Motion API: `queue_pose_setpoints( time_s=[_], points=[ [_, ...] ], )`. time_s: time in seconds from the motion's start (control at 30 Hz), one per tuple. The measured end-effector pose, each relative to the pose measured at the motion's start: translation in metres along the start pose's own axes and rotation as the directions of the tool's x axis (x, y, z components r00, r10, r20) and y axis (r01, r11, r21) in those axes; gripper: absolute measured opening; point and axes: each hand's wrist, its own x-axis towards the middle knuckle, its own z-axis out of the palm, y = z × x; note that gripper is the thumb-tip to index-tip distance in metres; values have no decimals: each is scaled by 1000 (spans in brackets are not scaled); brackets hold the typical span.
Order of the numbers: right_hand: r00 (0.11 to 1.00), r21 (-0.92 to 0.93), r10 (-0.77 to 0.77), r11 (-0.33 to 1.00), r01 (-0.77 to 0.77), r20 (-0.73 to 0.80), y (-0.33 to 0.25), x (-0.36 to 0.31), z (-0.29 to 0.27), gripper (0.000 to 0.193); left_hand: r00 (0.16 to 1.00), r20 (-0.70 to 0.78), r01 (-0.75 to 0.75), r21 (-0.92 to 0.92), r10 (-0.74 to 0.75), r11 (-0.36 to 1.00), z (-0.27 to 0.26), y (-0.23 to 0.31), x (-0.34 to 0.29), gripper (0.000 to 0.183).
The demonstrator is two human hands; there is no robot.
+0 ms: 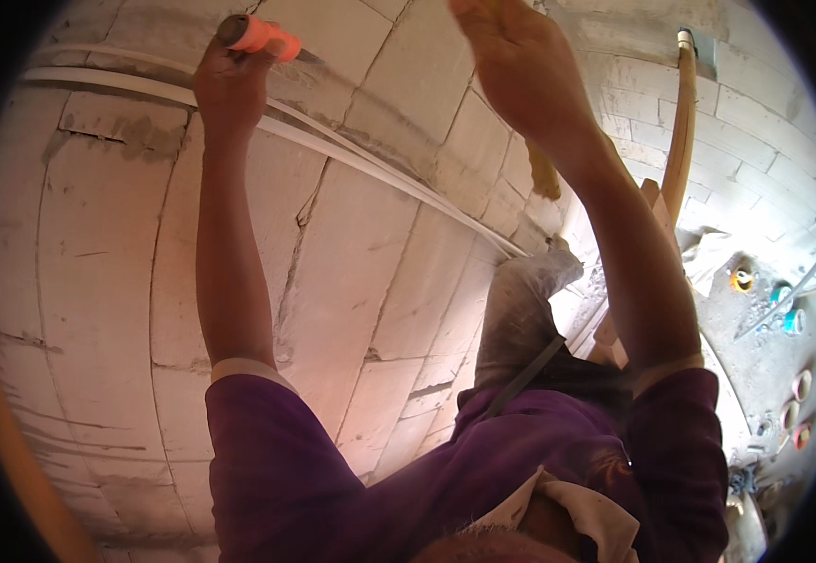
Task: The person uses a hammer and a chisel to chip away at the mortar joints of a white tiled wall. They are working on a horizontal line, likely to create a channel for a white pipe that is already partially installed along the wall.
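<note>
My left hand [230,89] is closed round an orange hand tool [270,39] with a dark butt end. Its narrow dark shaft points right along the pale block wall [361,281]; whether it is a chisel or a screwdriver, I cannot tell. My right hand [530,75] is raised at the top edge, its fingers partly cut off. Below its wrist protrudes the end of a yellow-brown wooden handle [543,174], which that hand appears to grip; the tool's other end is out of view. Thin white conduits [333,150] run diagonally along the wall below my left hand.
A wooden pole [681,141] leans at the right, near another block wall [755,131]. On the grey floor [755,366] at the right lie several tape-like rolls [791,413], an orange round item [742,279] and blue items [793,321]. Timber pieces [607,340] stand beside my leg.
</note>
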Motion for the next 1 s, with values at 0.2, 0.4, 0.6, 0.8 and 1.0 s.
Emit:
queue_pose_setpoints(
  time_s=[0.2,0.4,0.6,0.8,1.0],
  points=[
    [990,-72,104,991,-111,-94,21,-34,-17,53,977,203,70,-1,-68,998,5,-3,6,31],
    [986,-57,156,986,-159,-53,28,-45,-17,52,931,360,-10,192,-61,981,16,1,13,32],
    [981,-45,189,980,-192,-50,30,-22,-20,49,918,390,-9,201,-72,979,27,26,27,22],
    [939,211,98,977,-28,-330,11,4,-12,52,889,426,93,189,-167,978,45,44,35,19],
    [973,-66,231,971,-229,19,27,14,13,50,932,356,-30,271,-71,962,48,39,22,20]
  ],
)
